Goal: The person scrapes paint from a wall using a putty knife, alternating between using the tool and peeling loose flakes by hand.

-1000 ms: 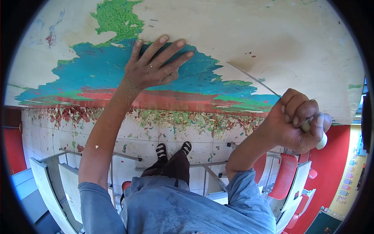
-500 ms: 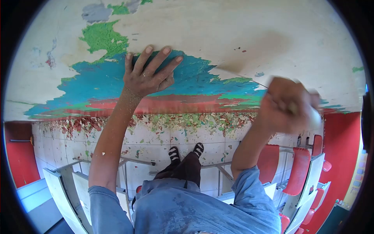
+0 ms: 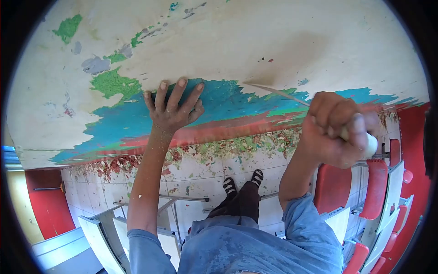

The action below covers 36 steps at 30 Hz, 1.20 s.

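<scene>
In front of me is a wall (image 3: 219, 50) with cream paint above. Below it, turquoise, green and red layers are laid bare (image 3: 228, 98). My left hand (image 3: 172, 107) lies against the turquoise patch with its fingers spread, fingertips near the cream paint's edge. My right hand (image 3: 335, 128) is closed around the pale handle of a knife (image 3: 278, 92). Its thin, slightly curved blade points left, the tip at the border between cream and turquoise. Whether the tip presses into the paint I cannot tell.
Paint flakes (image 3: 223, 155) litter the tiled floor (image 3: 182, 178) along the wall's foot. My sandalled feet (image 3: 243, 180) stand just behind them. Red chairs with pale desk boards (image 3: 376, 189) stand to the right, and more pale boards (image 3: 102, 237) to the left.
The view has shifted, so the wall and floor appear turned. My right hand, blurred before, now shows sharply with the knife still in it. My left hand stays on the turquoise patch.
</scene>
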Each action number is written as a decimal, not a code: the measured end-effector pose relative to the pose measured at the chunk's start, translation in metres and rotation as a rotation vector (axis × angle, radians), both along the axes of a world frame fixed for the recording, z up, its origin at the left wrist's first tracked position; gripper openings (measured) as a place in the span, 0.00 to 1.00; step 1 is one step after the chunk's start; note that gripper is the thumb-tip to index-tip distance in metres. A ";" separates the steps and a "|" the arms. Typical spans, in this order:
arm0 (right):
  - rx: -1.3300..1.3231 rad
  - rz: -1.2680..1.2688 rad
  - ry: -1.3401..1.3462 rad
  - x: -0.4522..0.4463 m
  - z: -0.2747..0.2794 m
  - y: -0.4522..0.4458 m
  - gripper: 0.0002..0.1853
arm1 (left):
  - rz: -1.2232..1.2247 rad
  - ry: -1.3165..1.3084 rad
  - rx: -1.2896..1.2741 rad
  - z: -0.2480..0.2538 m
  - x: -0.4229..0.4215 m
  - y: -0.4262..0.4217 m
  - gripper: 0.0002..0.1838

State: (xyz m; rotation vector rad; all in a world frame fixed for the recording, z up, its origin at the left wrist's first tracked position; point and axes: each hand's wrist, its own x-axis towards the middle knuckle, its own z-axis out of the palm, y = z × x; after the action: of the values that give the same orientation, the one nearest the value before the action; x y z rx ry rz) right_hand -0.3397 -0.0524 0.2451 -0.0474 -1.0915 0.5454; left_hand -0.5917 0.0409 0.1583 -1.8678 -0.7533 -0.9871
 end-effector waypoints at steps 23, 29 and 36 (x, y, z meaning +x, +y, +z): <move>0.015 0.084 -0.135 0.014 -0.014 -0.003 0.06 | -0.014 0.014 0.011 -0.005 -0.003 0.000 0.18; -0.040 -0.032 0.004 0.005 -0.006 -0.012 0.06 | -0.014 0.002 0.002 -0.006 -0.002 -0.001 0.18; -0.101 -0.068 0.074 -0.005 -0.013 -0.010 0.09 | 0.002 0.009 -0.001 -0.006 -0.003 -0.003 0.18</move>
State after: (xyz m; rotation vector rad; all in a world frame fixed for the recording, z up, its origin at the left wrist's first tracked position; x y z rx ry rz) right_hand -0.3449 -0.0622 0.2318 -0.1513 -0.9865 0.5364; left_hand -0.5945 0.0383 0.1527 -1.8712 -0.7506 -0.9759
